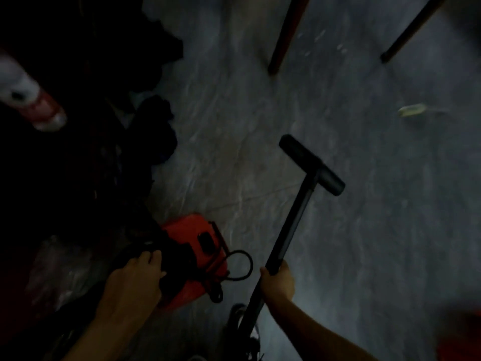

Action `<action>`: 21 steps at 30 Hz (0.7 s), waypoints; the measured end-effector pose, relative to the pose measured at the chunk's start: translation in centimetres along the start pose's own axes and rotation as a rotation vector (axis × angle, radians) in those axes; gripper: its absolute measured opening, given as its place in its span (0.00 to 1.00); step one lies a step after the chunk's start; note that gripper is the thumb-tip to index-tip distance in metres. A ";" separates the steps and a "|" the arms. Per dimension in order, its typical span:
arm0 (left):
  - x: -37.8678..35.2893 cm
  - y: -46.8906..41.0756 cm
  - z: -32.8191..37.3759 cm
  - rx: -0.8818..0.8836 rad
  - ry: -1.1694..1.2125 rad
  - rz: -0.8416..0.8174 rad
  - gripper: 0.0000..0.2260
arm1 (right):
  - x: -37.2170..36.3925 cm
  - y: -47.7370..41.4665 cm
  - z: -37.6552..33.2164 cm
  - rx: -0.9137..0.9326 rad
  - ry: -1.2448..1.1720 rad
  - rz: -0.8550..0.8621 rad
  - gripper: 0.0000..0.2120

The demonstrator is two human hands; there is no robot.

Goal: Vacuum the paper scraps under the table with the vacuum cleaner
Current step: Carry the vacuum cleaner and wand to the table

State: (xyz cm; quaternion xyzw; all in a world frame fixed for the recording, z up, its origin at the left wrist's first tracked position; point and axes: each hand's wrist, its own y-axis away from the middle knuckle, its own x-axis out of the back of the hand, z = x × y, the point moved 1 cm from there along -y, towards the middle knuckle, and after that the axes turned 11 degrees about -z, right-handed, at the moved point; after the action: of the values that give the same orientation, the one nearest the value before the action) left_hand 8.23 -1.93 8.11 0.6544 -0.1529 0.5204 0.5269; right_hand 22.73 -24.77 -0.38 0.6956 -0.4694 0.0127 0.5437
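The left hand [138, 274] curls over the black top of the red vacuum [192, 230] on the floor [364, 230], the right hand [277, 281] grips the wand [291, 227], nozzle [311, 165] down near the table legs [287, 35], a pale scrap [412, 110] farther right.

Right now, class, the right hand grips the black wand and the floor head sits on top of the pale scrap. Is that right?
Not quite. The right hand grips the black wand, but the floor head lies apart from the pale scrap, as the head view shows.
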 end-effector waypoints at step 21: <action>33.9 -8.0 29.6 -0.090 -0.196 0.176 0.14 | 38.9 -0.8 -14.1 0.198 -0.279 0.108 0.18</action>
State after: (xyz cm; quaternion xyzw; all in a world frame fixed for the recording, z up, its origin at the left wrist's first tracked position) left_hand 43.53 -12.04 35.31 0.6618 -0.2837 0.4906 0.4907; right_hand 51.97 -38.82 25.32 0.7145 -0.5733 -0.0086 0.4009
